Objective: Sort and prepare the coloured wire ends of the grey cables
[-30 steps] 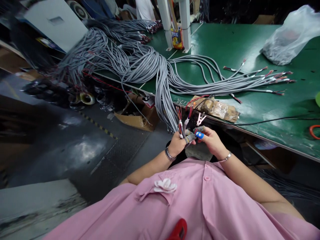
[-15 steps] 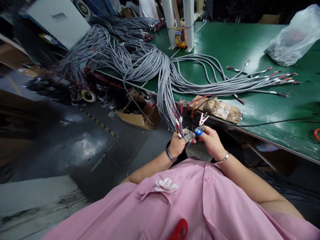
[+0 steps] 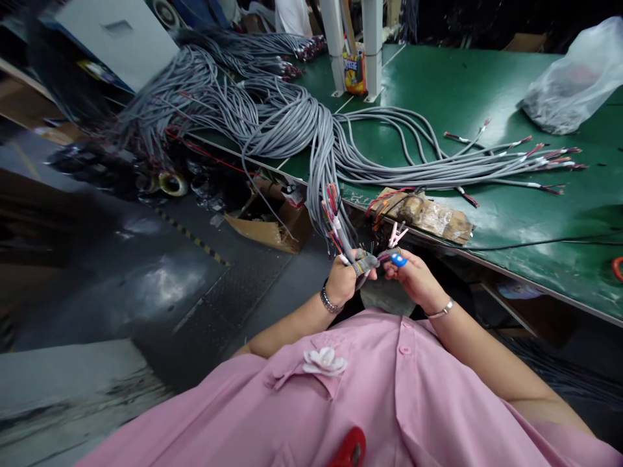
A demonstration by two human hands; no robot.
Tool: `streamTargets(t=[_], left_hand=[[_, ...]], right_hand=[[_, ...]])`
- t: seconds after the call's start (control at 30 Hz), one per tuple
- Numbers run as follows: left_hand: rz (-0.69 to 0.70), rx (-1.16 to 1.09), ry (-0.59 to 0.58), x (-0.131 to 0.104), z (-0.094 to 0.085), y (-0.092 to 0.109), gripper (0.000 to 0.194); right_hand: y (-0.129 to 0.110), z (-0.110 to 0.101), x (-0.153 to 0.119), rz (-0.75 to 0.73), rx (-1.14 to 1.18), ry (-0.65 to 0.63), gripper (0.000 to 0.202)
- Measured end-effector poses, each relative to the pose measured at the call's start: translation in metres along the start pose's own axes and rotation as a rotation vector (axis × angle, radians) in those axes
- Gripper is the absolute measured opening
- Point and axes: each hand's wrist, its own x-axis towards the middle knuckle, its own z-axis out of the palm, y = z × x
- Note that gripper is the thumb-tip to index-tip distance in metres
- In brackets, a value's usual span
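Observation:
My left hand [image 3: 344, 277], with grey covers on some fingers, is closed around the ends of several grey cables [image 3: 322, 162] that hang off the bench edge. Stripped ends with coloured wires [image 3: 332, 201] stick up above that fist. My right hand [image 3: 413, 275] pinches thin coloured wires at the left hand's fingertips; its thumb wears a blue cover [image 3: 398, 260]. The wire tips between my hands are too small to make out fully. Just above the right fingers, a pink clip [image 3: 398, 235] sits at the bench edge.
More grey cables [image 3: 418, 174] lie across the green bench [image 3: 438, 78]. A taped wooden block [image 3: 428, 214] rests on the front edge. At the back right is a plastic bag [image 3: 569, 78]. White posts [image 3: 372, 52] rise behind the cables, and a cardboard box [image 3: 267, 224] stands below.
My right hand has shifted slightly right, away from the left, with coloured wires now showing between them. The cable ends above my left hand have tilted left.

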Motion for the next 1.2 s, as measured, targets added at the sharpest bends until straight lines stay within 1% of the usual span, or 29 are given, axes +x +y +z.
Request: streamTargets(t=[0.03, 0.13, 0.23, 0.3, 0.4, 0.47, 0.63, 0.73, 0.9, 1.07, 1.2], left_hand=[[-0.018, -0.027, -0.027, 0.001, -0.001, 0.003, 0.025], [-0.082, -0.079, -0.133, 0.005, -0.001, 0.011, 0.027], [-0.126, -0.095, -0.223, 0.011, 0.001, 0.016, 0.031], [-0.139, -0.095, -0.273, 0.015, 0.003, 0.016, 0.031], [-0.156, -0.088, -0.325, 0.021, 0.006, 0.014, 0.029], [-0.175, -0.077, -0.337, 0.023, 0.007, 0.013, 0.030], [-0.227, -0.069, -0.343, 0.029, 0.010, 0.010, 0.034], [-0.234, -0.066, -0.334, 0.031, 0.011, 0.007, 0.033], [-0.210, -0.066, -0.338, 0.033, 0.009, 0.002, 0.029], [-0.213, -0.032, -0.320, 0.033, 0.008, 0.000, 0.030], [-0.215, -0.045, -0.315, 0.031, 0.006, 0.000, 0.031]], right_hand=[[-0.001, -0.006, 0.003, 0.035, 0.061, -0.009, 0.034], [-0.007, -0.018, 0.016, 0.098, 0.188, 0.042, 0.044], [-0.013, -0.018, 0.033, 0.110, 0.194, 0.047, 0.045], [-0.014, -0.014, 0.040, 0.053, 0.176, 0.051, 0.045], [-0.010, -0.008, 0.045, -0.078, 0.159, 0.102, 0.045], [-0.007, -0.005, 0.046, -0.095, 0.166, 0.122, 0.047], [-0.009, 0.002, 0.047, 0.026, 0.296, 0.117, 0.050], [-0.010, 0.005, 0.049, 0.027, 0.360, 0.150, 0.046], [-0.008, 0.007, 0.052, 0.031, 0.399, 0.195, 0.041], [-0.008, 0.008, 0.051, 0.031, 0.436, 0.188, 0.043], [-0.008, 0.007, 0.048, 0.034, 0.437, 0.135, 0.050]])
